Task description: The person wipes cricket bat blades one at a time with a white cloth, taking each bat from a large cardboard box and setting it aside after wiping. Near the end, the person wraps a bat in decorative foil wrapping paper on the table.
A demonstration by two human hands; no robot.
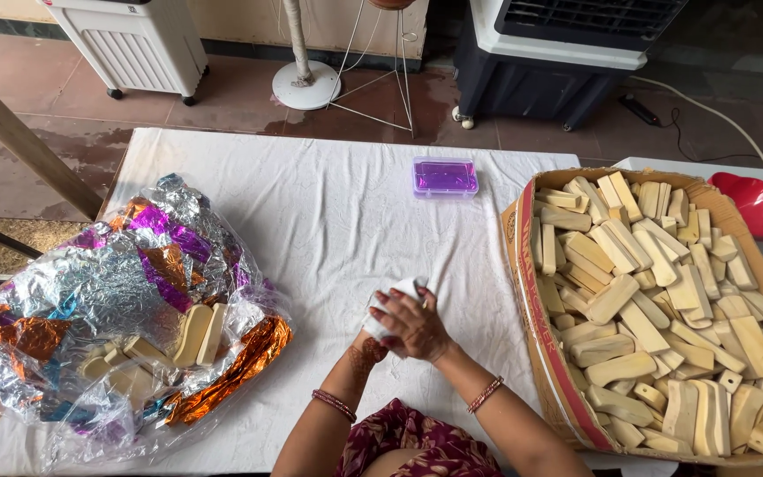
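Room: reddish-brown tiled floor [55, 97], partly wet-looking by the far wall. On it stand a white air cooler [130, 40] at far left, a dark air cooler [558, 53] at far right, and a fan base [305, 84] with a thin wire stand [381, 84] between them. A black cable [664, 119] trails right of the dark cooler.

Surface: table draped in a creased white cloth [328, 203], matte, wrinkles running toward the near edge.

Right edge of table: large open cardboard box [558, 371], corrugated, red-printed rim, filled with pale cream bars [655, 309], oblong, smooth, heaped without order. Beyond the box's far right corner, a glossy red plastic scoop [759, 205].

Left edge: clear plastic bag [11, 353] holding crumpled foil sheets [161, 265], silver, purple and orange, highly reflective; several cream bars [196, 334] lie among them.

Far edge, centre: small purple rectangular box with clear lid [445, 177], lying flat, well apart from the hands.

Near edge, centre: both hands together over the cloth. Right hand [415, 325] lies on top, fingers curled over a small white wrapped piece [395, 296], only its upper left part visible; shape beneath cannot be told. Left hand [368, 349] sits under and behind it, clasping the piece from below, mostly hidden. Bangles on both wrists.
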